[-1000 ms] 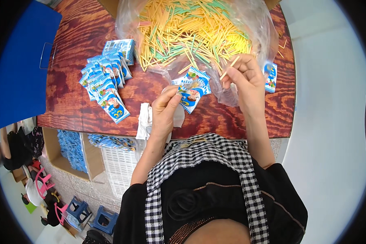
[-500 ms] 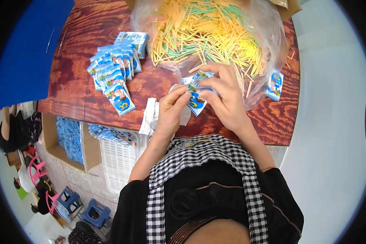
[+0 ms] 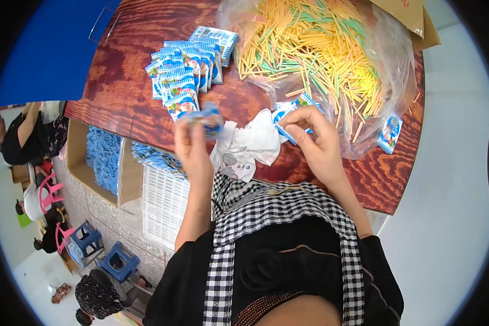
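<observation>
My left hand [image 3: 193, 149] pinches a small blue-and-white packet [image 3: 208, 118], smeared by motion. It is just beside the near end of a fanned row of similar packets [image 3: 182, 79] lying on the red wood-grained table. My right hand [image 3: 316, 129] has its thumb and fingers closed on another blue-and-white packet [image 3: 283, 113]; the fingers cover part of it. Between the two hands a crumpled white cloth [image 3: 255, 142] lies at the table's near edge. Beyond the right hand, yellow, green and pinkish thin sticks [image 3: 309, 46] fill an opened clear plastic bag [image 3: 394, 70].
A single packet [image 3: 390, 133] lies near the table's right edge. Cardboard flaps [image 3: 407, 16] stand at the back right. Below the table's left side are a carton of blue packets [image 3: 103, 157] and a white plastic basket [image 3: 165, 209]. Blue stools [image 3: 118, 262] and people are farther off.
My hands have parted: the left has swung left with a packet toward the row, while the right stays near the bag with a packet. More of the white cloth now shows. The whole view has shifted.
</observation>
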Tool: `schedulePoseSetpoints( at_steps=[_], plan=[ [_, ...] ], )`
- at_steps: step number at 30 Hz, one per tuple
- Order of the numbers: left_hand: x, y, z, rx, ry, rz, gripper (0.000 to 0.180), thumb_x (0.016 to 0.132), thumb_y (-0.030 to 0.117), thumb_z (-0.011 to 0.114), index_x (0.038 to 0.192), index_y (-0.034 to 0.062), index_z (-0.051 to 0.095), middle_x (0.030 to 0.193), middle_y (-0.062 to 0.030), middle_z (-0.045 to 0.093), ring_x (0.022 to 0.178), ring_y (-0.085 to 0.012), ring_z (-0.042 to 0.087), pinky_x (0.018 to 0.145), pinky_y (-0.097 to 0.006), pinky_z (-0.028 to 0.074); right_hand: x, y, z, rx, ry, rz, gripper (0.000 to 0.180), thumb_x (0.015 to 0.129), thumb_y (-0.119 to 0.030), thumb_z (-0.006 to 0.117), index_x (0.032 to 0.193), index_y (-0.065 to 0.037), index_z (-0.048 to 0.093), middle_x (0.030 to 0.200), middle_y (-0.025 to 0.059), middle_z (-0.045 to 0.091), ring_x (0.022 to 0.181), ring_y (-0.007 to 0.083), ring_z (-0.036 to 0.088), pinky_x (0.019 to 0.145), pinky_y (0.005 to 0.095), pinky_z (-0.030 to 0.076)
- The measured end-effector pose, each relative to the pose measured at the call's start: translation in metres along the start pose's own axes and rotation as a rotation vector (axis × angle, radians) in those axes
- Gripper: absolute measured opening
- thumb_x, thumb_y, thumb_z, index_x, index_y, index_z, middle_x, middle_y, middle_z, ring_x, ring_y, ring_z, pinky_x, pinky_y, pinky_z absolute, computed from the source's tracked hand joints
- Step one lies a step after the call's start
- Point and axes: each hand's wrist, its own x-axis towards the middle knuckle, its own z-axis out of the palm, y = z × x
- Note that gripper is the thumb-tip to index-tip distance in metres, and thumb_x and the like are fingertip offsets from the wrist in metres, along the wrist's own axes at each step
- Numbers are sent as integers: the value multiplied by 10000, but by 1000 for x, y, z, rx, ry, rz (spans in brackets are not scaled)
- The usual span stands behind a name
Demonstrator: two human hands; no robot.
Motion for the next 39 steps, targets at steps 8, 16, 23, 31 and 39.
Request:
schedulePoseSetpoints(
  at_steps=[8,16,23,31,39],
  plan=[
    [61,-59,-8,464,352,282,306,977,154,513,1166,-84,484,1211,-183,497,1116,-247,494,952,-372,394,-3,6,-2,31,-27,110,61,902,-63,600,903,-2,598,831,10,610,765,73,551,644,233,437],
    [84,-53,-7,626,320,413,397,951,159,534,1248,-86,437,1269,-236,471,1183,-343,462,1017,-407,342,-8,26,-15,28,-8,143,72,901,-64,594,900,7,583,808,26,590,735,83,518,650,235,420],
    [81,-40,-6,896,153,393,1108,714,400,791,1469,-55,119,1512,-280,169,1419,-414,118,1147,-508,82,94,25,34,-241,-99,-152,193,887,-191,606,980,-23,591,915,71,636,860,197,573,765,332,435],
    [88,-30,3,1038,74,289,1346,581,567,823,1495,-16,25,1545,-277,67,1447,-406,18,1140,-552,24,251,28,144,-885,-188,-531,575,863,-472,577,1218,-20,558,1158,181,623,1179,356,508,1083,488,265],
    [105,-36,-13,920,223,344,1291,578,489,845,1486,-31,87,1525,-280,135,1422,-421,111,1138,-524,105,279,20,182,-662,-710,-271,587,792,-404,688,1246,-52,570,1150,122,644,1067,215,589,951,352,427]
  ],
)
